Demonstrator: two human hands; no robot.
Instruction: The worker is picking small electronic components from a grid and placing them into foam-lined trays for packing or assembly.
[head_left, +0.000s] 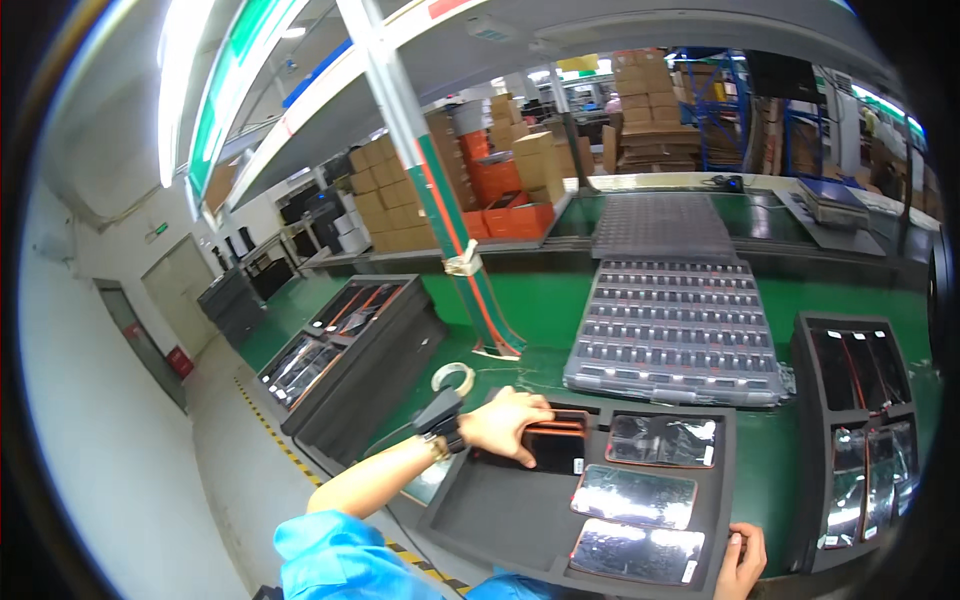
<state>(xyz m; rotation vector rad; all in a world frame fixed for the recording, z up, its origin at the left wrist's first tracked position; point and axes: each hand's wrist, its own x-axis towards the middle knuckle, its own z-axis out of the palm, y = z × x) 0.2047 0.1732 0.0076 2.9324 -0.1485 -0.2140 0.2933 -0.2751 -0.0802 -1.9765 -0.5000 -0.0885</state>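
Note:
A dark grey foam tray (478, 505) lies in front of me on the green bench. My left hand (505, 428), with a dark strap and a wristwatch at its wrist, reaches over the far left compartment. Its thumb and fingers close around an orange-edged phone screen (553, 452), beside another orange edge behind it. Along the tray's right side lie three glossy film-covered phone screens, among them the far one (662, 441), the middle one (634, 497) and the near one (637, 550). My right hand (740, 562) has its fingers curled against the tray's near right edge.
More foam trays with phone screens stand stacked at left (365, 370) and right (812, 350). Beyond my tray is a clear plastic blister tray (680, 325) with rows of pockets. A tape roll (453, 378) and a striped post (450, 230) stand left of it.

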